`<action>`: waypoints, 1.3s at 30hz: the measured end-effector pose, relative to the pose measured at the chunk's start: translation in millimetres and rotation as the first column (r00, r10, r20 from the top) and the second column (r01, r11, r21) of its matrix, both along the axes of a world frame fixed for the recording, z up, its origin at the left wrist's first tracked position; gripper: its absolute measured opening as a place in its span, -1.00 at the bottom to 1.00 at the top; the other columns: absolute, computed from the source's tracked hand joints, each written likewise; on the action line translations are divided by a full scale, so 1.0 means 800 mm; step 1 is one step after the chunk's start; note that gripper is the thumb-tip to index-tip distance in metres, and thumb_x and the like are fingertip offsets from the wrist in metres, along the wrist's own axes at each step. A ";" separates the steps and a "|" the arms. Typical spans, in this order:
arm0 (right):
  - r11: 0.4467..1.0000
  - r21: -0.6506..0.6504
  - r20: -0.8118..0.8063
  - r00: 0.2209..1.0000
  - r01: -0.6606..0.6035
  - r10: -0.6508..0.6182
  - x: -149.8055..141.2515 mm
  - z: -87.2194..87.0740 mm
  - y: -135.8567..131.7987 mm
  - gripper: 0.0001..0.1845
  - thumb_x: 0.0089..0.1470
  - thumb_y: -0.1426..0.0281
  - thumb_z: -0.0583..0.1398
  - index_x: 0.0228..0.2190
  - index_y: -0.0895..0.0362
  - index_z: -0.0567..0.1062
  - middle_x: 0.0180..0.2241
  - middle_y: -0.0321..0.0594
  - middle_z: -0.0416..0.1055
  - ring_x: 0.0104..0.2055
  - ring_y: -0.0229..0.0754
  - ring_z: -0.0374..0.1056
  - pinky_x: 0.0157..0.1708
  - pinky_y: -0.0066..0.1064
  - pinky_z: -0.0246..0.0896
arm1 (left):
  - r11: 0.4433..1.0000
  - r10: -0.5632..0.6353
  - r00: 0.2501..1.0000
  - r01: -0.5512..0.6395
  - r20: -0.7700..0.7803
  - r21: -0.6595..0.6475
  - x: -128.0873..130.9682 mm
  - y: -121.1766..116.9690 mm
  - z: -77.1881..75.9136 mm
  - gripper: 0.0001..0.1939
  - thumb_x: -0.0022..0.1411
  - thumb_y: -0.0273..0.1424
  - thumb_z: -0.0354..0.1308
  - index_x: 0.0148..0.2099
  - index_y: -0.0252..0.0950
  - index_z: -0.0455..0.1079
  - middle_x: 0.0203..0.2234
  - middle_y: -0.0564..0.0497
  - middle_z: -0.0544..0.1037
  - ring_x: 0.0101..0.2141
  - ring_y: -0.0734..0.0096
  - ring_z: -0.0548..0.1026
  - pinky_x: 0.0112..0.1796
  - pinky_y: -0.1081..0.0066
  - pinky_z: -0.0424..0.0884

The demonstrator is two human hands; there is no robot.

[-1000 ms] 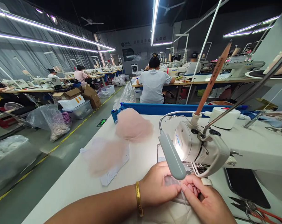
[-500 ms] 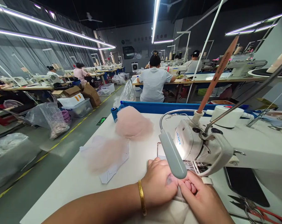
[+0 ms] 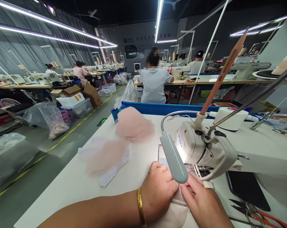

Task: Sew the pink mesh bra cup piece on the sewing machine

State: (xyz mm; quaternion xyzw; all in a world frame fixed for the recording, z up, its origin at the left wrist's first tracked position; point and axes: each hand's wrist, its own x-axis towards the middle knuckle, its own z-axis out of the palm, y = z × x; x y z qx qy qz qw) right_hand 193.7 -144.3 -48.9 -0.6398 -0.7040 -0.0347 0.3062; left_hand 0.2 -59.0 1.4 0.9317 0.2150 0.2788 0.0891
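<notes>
My left hand (image 3: pixel 157 190), with a ring and a gold bracelet, is closed at the edge of a pale sheer fabric piece (image 3: pixel 175 215) in front of the sewing machine (image 3: pixel 193 142). Close beside it, my right hand (image 3: pixel 201 198) pinches the same fabric, thumb and forefinger together. A grey lamp head (image 3: pixel 174 158) hangs over the fingertips and hides part of them, along with the needle area. The fabric spreads toward me below both hands.
Left of the machine lie a pink tulle bundle (image 3: pixel 135 125) and more tulle (image 3: pixel 106 156) over white pieces. A black phone (image 3: pixel 247 190) and orange-handled scissors (image 3: pixel 252 212) lie at right. A pencil (image 3: pixel 224 74) stands on the machine. A person (image 3: pixel 155 84) sits ahead.
My left hand has turned more knuckles-up, its thumb now out of sight. My right fingers have straightened somewhat and sit closer under the lamp head. The view has shifted slightly.
</notes>
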 end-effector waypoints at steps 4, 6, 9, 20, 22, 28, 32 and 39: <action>0.997 0.059 0.024 0.999 -0.044 0.043 0.004 0.008 0.002 -0.71 0.48 0.27 0.07 -0.09 -0.04 0.61 -0.10 -0.15 0.64 -0.13 -0.03 0.63 -0.46 -0.38 0.49 | 0.998 0.003 1.000 -0.001 -0.029 0.069 -0.007 -0.003 0.000 -0.91 0.28 -0.49 0.21 -0.31 -0.23 0.43 -0.28 -0.03 0.57 -0.25 0.25 0.47 -0.16 0.21 0.39; 0.996 0.051 0.049 0.997 -0.070 0.067 0.006 0.011 0.001 -0.67 0.48 0.28 0.06 -0.06 -0.05 0.64 -0.08 -0.10 0.63 -0.11 -0.01 0.63 -0.38 -0.36 0.53 | 0.997 0.022 0.999 -0.020 -0.036 0.071 -0.010 -0.005 0.003 -0.92 0.28 -0.48 0.21 -0.30 -0.23 0.44 -0.22 -0.05 0.58 -0.21 0.23 0.48 -0.15 0.20 0.41; 0.995 0.035 0.088 0.992 -0.091 0.088 0.010 0.012 -0.001 -0.64 0.48 0.29 0.05 -0.01 -0.04 0.65 -0.11 -0.04 0.62 -0.15 0.02 0.63 -0.37 -0.33 0.54 | 0.999 0.016 0.999 -0.014 -0.039 0.044 -0.010 -0.004 0.007 -0.92 0.30 -0.46 0.21 -0.29 -0.22 0.44 -0.17 -0.07 0.58 -0.18 0.19 0.50 -0.13 0.18 0.43; 0.985 0.152 -0.040 0.995 -0.079 0.086 -0.001 0.033 0.001 -0.71 0.48 0.23 0.04 -0.18 0.00 0.53 -0.29 -0.19 0.65 -0.26 -0.07 0.64 -0.41 -0.40 0.53 | 0.882 0.062 0.998 -0.058 -0.005 -0.468 -0.003 0.020 0.020 -0.92 0.19 -0.43 0.21 -0.30 -0.21 0.34 -0.30 0.03 0.57 -0.23 0.19 0.48 -0.08 0.09 0.40; 0.986 0.147 -0.106 0.990 -0.072 0.088 -0.001 0.026 -0.001 -0.73 0.47 0.16 0.09 -0.11 0.00 0.54 -0.27 -0.20 0.64 -0.22 -0.06 0.63 -0.42 -0.40 0.52 | 0.859 0.033 0.997 0.010 0.074 -0.512 -0.004 0.019 0.023 -0.93 0.16 -0.45 0.19 -0.27 -0.20 0.36 -0.33 0.06 0.55 -0.30 0.27 0.46 -0.15 0.19 0.39; 0.997 -0.049 -0.349 0.936 -0.059 0.038 -0.011 0.011 -0.011 -0.70 0.49 0.14 0.08 -0.17 -0.03 0.55 -0.22 -0.23 0.64 -0.13 -0.04 0.59 -0.07 -0.31 0.49 | 0.713 0.066 0.990 0.039 0.123 -0.700 -0.004 0.014 0.030 -0.88 0.13 -0.48 0.22 -0.25 -0.19 0.40 -0.48 0.14 0.47 -0.40 0.37 0.47 -0.28 0.36 0.43; 0.999 -0.047 -0.472 0.882 -0.028 0.003 -0.022 0.013 -0.013 -0.64 0.50 0.06 0.07 -0.16 -0.05 0.57 -0.20 -0.26 0.62 -0.14 -0.06 0.53 -0.07 -0.33 0.41 | 0.616 0.098 0.990 0.023 0.106 -0.788 -0.002 0.013 0.031 -0.98 0.21 -0.43 0.21 -0.30 -0.20 0.45 -0.54 0.15 0.43 -0.42 0.38 0.45 -0.34 0.38 0.43; 0.996 -0.050 -0.538 0.839 0.068 -0.085 -0.031 0.019 -0.015 -0.57 0.43 -0.06 0.11 -0.18 -0.02 0.59 -0.33 -0.28 0.51 -0.38 -0.11 0.37 -0.31 -0.37 0.34 | 0.653 0.039 0.982 0.115 0.185 -0.749 0.000 0.012 0.033 -0.94 0.21 -0.42 0.22 -0.32 -0.23 0.50 -0.43 0.14 0.52 -0.37 0.43 0.45 -0.29 0.44 0.42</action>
